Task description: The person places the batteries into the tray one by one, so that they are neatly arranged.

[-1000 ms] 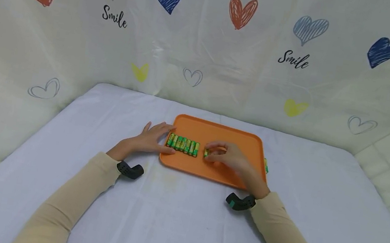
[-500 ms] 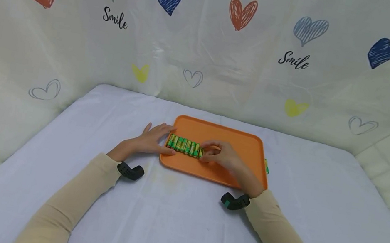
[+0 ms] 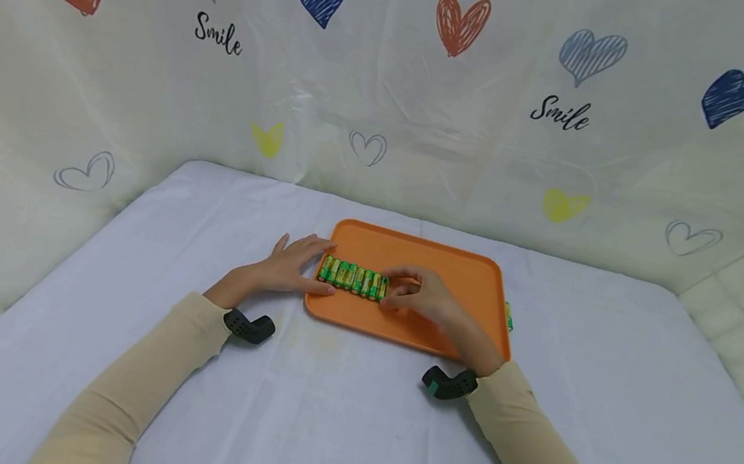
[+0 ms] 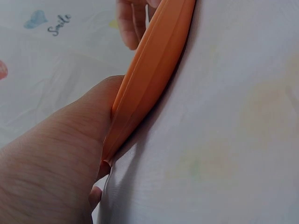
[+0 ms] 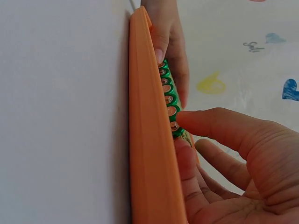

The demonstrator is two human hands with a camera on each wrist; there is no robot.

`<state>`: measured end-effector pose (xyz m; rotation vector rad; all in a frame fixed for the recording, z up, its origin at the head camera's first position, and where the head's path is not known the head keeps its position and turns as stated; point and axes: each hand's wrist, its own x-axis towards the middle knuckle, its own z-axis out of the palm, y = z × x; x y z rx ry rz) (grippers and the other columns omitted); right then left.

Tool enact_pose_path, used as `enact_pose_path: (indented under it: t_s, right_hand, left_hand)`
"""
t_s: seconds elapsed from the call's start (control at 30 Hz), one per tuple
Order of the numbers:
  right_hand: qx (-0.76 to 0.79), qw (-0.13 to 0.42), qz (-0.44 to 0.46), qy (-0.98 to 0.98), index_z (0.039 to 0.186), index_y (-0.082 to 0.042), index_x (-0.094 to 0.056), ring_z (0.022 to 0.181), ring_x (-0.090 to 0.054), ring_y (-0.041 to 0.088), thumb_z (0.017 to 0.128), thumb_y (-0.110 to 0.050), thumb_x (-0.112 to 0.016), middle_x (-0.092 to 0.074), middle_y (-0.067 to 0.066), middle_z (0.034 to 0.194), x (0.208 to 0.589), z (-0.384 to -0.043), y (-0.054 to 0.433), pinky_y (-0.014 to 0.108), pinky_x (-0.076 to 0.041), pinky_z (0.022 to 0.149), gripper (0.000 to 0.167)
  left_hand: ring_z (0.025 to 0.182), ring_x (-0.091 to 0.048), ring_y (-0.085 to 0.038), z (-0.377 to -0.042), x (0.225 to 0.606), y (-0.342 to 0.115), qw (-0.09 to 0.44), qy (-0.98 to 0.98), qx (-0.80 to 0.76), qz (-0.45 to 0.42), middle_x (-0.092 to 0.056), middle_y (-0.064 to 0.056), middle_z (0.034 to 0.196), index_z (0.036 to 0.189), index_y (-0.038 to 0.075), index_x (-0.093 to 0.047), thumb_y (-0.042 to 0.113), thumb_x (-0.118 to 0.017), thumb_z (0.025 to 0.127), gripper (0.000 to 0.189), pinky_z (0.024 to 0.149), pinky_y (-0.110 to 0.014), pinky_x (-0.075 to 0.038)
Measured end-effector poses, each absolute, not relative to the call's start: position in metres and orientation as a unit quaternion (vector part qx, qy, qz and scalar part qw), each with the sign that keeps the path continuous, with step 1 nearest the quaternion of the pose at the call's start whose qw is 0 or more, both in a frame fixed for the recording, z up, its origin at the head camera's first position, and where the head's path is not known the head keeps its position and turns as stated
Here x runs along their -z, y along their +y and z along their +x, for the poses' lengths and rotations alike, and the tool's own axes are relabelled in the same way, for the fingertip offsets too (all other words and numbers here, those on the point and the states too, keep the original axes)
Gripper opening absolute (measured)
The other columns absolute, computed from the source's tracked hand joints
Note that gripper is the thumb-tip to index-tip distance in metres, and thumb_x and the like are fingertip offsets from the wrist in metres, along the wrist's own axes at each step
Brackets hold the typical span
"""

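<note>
A row of green-and-gold batteries (image 3: 354, 279) lies side by side in the left part of an orange tray (image 3: 436, 258). My left hand (image 3: 288, 263) rests at the tray's left end, thumb and fingers spread on either side of the row's left end. At the row's right end, my right hand (image 3: 430, 298) holds the last battery (image 5: 177, 130) between thumb and fingers, right beside its neighbour. In the right wrist view the thumb meets the battery's end near the tray wall. The left wrist view shows the left hand against the tray's outer wall; the batteries are hidden there.
Another green battery piece (image 3: 508, 317) shows just outside the tray's right edge, mostly hidden by it. A white cloth (image 3: 330, 418) covers the table. Behind stands a white curtain (image 3: 393, 91) printed with hearts.
My right hand has moved left with a battery, closing the gap to the row; it now sits against the row's right end. The left hand has stayed put.
</note>
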<state>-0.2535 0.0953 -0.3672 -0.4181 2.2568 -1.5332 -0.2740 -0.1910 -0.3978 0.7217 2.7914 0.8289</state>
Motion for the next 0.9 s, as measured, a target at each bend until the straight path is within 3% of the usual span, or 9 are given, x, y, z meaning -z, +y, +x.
enact_pose_path:
  t_s: [0.23,0.33,0.53,0.9]
  right_hand:
    - [0.527,0.188,-0.147,0.816,0.136,0.0,-0.053,0.085,-0.059,0.013,0.087,-0.001,-0.071,-0.057,0.016,0.131,0.365,-0.252,0.104,0.023,-0.048,0.074,0.053]
    - [0.516,0.184,-0.154,0.822,0.137,0.0,-0.051,0.093,-0.06,0.018,0.087,-0.004,-0.072,-0.052,0.017,0.139,0.364,-0.252,0.109,0.025,-0.049,0.08,0.054]
    - [0.509,0.182,-0.161,0.826,0.138,0.001,-0.05,0.108,-0.06,0.025,0.09,-0.008,-0.069,-0.05,0.019,0.141,0.363,-0.252,0.12,0.03,-0.052,0.086,0.053]
    - [0.51,0.182,-0.147,0.827,0.135,0.002,-0.052,0.094,-0.064,0.02,0.091,-0.009,-0.068,-0.052,0.02,0.138,0.36,-0.249,0.135,0.027,-0.054,0.077,0.047]
  left_hand:
    - [0.15,-0.009,-0.031,-0.273,0.397,-0.188,0.07,0.927,-0.277,0.244,-0.026,-0.01,0.158,0.155,0.015,-0.027,0.053,-0.069,0.085,0.09,0.114,-0.06,0.012]
    - [0.15,-0.01,-0.031,-0.273,0.396,-0.187,0.071,0.927,-0.276,0.245,-0.026,-0.01,0.157,0.155,0.015,-0.027,0.053,-0.069,0.085,0.09,0.114,-0.06,0.012]
    - [0.15,-0.009,-0.032,-0.273,0.395,-0.187,0.073,0.926,-0.277,0.245,-0.025,-0.01,0.158,0.155,0.016,-0.027,0.054,-0.069,0.084,0.091,0.114,-0.06,0.012]
    - [0.149,-0.01,-0.033,-0.272,0.397,-0.19,0.073,0.929,-0.274,0.24,-0.024,-0.012,0.159,0.155,0.015,-0.025,0.055,-0.069,0.084,0.092,0.113,-0.06,0.012]
